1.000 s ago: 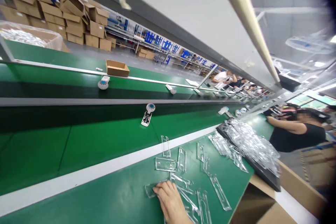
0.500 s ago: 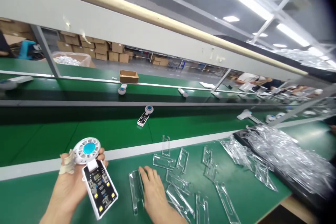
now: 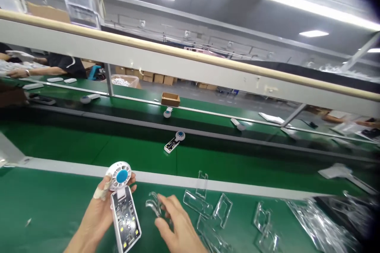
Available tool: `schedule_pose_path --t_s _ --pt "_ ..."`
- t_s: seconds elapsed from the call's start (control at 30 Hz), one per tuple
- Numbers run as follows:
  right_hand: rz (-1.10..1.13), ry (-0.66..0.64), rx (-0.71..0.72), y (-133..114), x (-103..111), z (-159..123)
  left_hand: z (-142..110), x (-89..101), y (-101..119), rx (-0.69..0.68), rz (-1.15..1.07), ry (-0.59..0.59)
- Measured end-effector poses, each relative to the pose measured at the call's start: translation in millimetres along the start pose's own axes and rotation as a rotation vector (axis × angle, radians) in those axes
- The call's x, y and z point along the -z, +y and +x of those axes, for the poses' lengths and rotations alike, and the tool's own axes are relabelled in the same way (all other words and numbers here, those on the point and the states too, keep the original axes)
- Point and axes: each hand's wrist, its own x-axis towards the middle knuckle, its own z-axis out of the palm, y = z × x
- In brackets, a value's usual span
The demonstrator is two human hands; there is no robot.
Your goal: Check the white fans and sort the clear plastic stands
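Note:
My left hand (image 3: 99, 213) is closed on a small white fan unit (image 3: 122, 205) with a round head, a blue centre and a bare circuit board on its handle. It is held upright over the green bench. My right hand (image 3: 175, 225) pinches a clear plastic cover piece (image 3: 152, 205) just right of the fan unit, lifted a little off the bench. Several more clear cover pieces (image 3: 204, 205) lie scattered on the bench to the right of my hands.
A second fan unit (image 3: 174, 142) lies on the green conveyor belt (image 3: 89, 146) beyond the white stripe. Farther back are more units, a brown cardboard box (image 3: 170, 99) and a pale rail (image 3: 178, 53). A heap of clear parts (image 3: 326, 221) sits at right. Another person's arm (image 3: 32, 72) works at far left.
The view has swung left and up. My left hand with the fan unit has come toward the middle, and my right hand has lifted the clear piece off the bench.

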Motion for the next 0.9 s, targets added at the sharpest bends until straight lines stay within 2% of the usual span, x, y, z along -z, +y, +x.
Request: schedule_pose_path --t_s 0.1,0.23,0.33,0.43,0.5,0.57,0.67,0.77,0.83,0.9 --pt "-0.027 0.207 0.056 -26.7 -22.2 2.4 -6.5 -5.8 -6.8 -0.016 0.042 -0.024" --pt "-0.147 0.448 0.021 -46.6 -54.6 13.6 -16.0 -18.2 -17.8 0.034 0.032 -0.084" --pt "-0.198 0.535 0.016 -50.2 -65.5 16.3 -22.4 -23.8 -23.1 0.027 0.072 -0.054" --pt "-0.245 0.584 0.013 -42.3 -72.5 10.8 -28.0 -26.6 -25.4 0.021 0.132 -0.05" --pt "-0.219 0.581 0.033 -33.1 -76.0 5.2 -30.9 -28.9 -25.5 0.036 0.137 -0.056" --pt "-0.137 0.505 0.03 -24.4 -75.0 0.9 -32.4 -32.5 -25.0 0.052 0.136 -0.062" --pt "-0.078 0.391 -0.001 -17.3 -60.5 -0.5 -31.9 -38.2 -24.8 0.029 0.175 -0.124" --pt "-0.179 0.361 0.026 -16.9 -37.9 0.8 -30.7 -39.9 -27.8 -0.015 0.351 -0.131" --pt "-0.284 0.346 0.049 -18.7 -26.6 1.1 -30.7 -38.4 -31.0 0.036 0.449 -0.095" --pt "-0.291 0.352 0.08 -21.0 -21.0 2.5 -30.7 -35.8 -34.0 0.074 0.493 -0.041"
